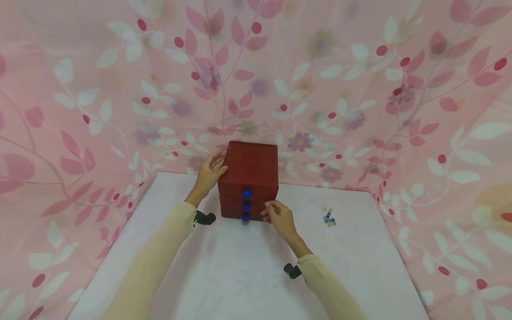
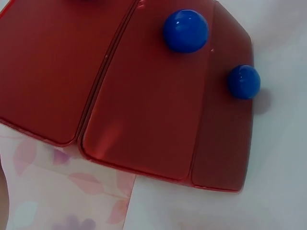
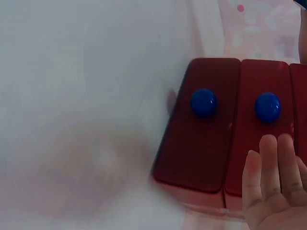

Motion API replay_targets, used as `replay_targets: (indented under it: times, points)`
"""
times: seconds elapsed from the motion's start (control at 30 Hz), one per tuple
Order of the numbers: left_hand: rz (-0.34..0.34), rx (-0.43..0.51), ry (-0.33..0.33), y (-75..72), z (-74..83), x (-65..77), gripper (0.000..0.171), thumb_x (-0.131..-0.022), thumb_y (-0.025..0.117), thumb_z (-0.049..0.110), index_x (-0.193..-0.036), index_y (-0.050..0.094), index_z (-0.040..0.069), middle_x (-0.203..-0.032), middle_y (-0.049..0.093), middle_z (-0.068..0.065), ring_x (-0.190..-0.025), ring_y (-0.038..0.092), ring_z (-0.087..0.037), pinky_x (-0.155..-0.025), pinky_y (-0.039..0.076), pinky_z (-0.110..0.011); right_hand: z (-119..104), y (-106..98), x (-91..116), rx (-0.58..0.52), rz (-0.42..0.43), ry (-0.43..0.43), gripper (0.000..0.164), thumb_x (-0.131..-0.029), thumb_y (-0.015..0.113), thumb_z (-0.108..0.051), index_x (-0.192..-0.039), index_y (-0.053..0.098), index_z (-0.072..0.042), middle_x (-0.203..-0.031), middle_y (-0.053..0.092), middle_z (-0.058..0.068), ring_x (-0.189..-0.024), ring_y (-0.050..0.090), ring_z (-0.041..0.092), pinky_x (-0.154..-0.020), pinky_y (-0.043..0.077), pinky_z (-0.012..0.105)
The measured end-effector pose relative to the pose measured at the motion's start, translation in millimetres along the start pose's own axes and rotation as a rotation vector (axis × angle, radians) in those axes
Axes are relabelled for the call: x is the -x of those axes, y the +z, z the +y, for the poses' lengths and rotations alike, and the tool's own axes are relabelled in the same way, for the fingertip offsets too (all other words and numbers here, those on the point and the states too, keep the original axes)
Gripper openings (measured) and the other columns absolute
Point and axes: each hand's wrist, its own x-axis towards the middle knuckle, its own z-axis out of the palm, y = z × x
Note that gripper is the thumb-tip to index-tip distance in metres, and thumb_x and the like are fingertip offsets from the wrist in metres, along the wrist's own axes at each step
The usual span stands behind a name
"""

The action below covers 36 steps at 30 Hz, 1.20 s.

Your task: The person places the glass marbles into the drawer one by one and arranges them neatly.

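A dark red box of three stacked drawers point(image 1: 252, 164) stands at the back of the table, each front bearing a round blue knob point(image 1: 246, 193). Against the box's left side lies my left hand point(image 1: 207, 175), thumb near the top edge. My right hand point(image 1: 281, 218) is at the lower right of the drawer fronts, its fingers close to them; whether they touch is unclear. The right wrist view shows several fingers point(image 3: 270, 165) extended, holding nothing. In the left wrist view, the lower drawer fronts point(image 2: 144, 105) sit flush, and the left hand is almost wholly out of sight.
Small round marbles point(image 1: 329, 218), blue, yellowish and clear, lie clustered on the white table point(image 1: 240, 266) right of the box. Pink floral cloth point(image 1: 256, 89) hangs behind and around the table. A black wrist camera point(image 1: 293, 270) juts from the right sleeve.
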Motion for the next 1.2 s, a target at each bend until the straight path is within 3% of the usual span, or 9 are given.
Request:
replay_targets:
  times: [0.1, 0.23, 0.33, 0.5, 0.67, 0.8, 0.93, 1.2]
  points:
    - [0.009, -0.019, 0.034, 3.7, -2.1, -0.4, 0.06, -0.089, 0.057, -0.017, -0.142, 0.03, -0.018, -0.144, 0.033, -0.039, -0.138, 0.03, -0.046, -0.115, 0.027, -0.052, -15.1, 4.1, 1.4, -0.007, -0.005, 0.023, 0.027, -0.102, 0.053, -0.015, -0.113, 0.063, 0.007, -0.094, 0.069, 0.025, -0.078, 0.067, 0.044, -0.065, 0.062, 0.044]
    - [0.023, -0.027, 0.059, 8.3, -3.0, -0.2, 0.057, -0.089, 0.057, -0.017, -0.141, 0.033, -0.016, -0.143, 0.035, -0.038, -0.137, 0.031, -0.046, -0.115, 0.028, -0.051, -28.0, 4.8, 0.3, 0.001, 0.028, 0.035, 0.024, -0.101, 0.052, -0.009, -0.109, 0.063, 0.011, -0.098, 0.068, 0.028, -0.081, 0.065, 0.048, -0.066, 0.06, 0.052]
    - [0.037, -0.025, 0.052, 11.2, -1.9, 0.4, 0.057, -0.09, 0.057, -0.016, -0.141, 0.033, -0.015, -0.143, 0.035, -0.038, -0.138, 0.03, -0.046, -0.115, 0.029, -0.049, -16.2, 5.1, -6.0, 0.021, 0.056, 0.026, 0.024, -0.101, 0.054, -0.014, -0.104, 0.066, 0.007, -0.095, 0.07, 0.023, -0.08, 0.066, 0.045, -0.069, 0.057, 0.06]
    - [0.057, -0.056, 0.049, 15.8, -0.5, -0.2, 0.056, -0.09, 0.056, -0.015, -0.141, 0.033, -0.016, -0.143, 0.036, -0.037, -0.138, 0.032, -0.044, -0.115, 0.031, -0.047, 7.6, 3.4, -15.9, 0.08, 0.091, 0.003, 0.029, -0.101, 0.054, -0.027, -0.1, 0.07, -0.003, -0.09, 0.073, 0.011, -0.078, 0.068, 0.035, -0.067, 0.059, 0.055]
    - [0.066, -0.102, 0.063, 18.5, 1.6, -0.5, 0.054, -0.091, 0.057, -0.013, -0.141, 0.036, -0.012, -0.143, 0.037, -0.034, -0.138, 0.033, -0.041, -0.116, 0.03, -0.046, 5.8, 5.6, -18.2, 0.052, 0.117, 0.031, 0.029, -0.1, 0.056, -0.028, -0.099, 0.071, -0.003, -0.088, 0.073, 0.01, -0.076, 0.068, 0.033, -0.065, 0.061, 0.051]
    - [0.061, -0.069, 0.037, 15.1, 0.8, -0.2, 0.056, -0.093, 0.056, -0.011, -0.143, 0.032, -0.013, -0.144, 0.035, -0.034, -0.14, 0.031, -0.04, -0.116, 0.029, -0.043, -3.4, 14.7, -18.8, -0.016, 0.043, 0.092, 0.042, -0.101, 0.055, -0.036, -0.106, 0.069, 0.003, -0.092, 0.073, 0.017, -0.072, 0.069, 0.037, -0.065, 0.062, 0.045]
    - [0.054, -0.026, 0.005, 9.2, -2.0, 1.7, 0.057, -0.094, 0.056, -0.01, -0.144, 0.029, -0.013, -0.145, 0.033, -0.034, -0.141, 0.028, -0.04, -0.116, 0.03, -0.04, -13.9, 26.5, -20.5, -0.085, -0.066, 0.16, 0.053, -0.102, 0.05, -0.041, -0.113, 0.065, 0.008, -0.098, 0.071, 0.023, -0.078, 0.067, 0.045, -0.07, 0.062, 0.046]
    - [-0.012, -0.042, 0.011, 2.4, -4.3, 2.1, 0.06, -0.094, 0.055, -0.01, -0.147, 0.027, -0.011, -0.148, 0.032, -0.032, -0.142, 0.028, -0.038, -0.117, 0.028, -0.04, -25.4, 45.2, -27.3, -0.151, -0.096, 0.224, 0.059, -0.1, 0.05, -0.049, -0.114, 0.067, 0.005, -0.096, 0.072, 0.02, -0.078, 0.07, 0.039, -0.071, 0.062, 0.047]
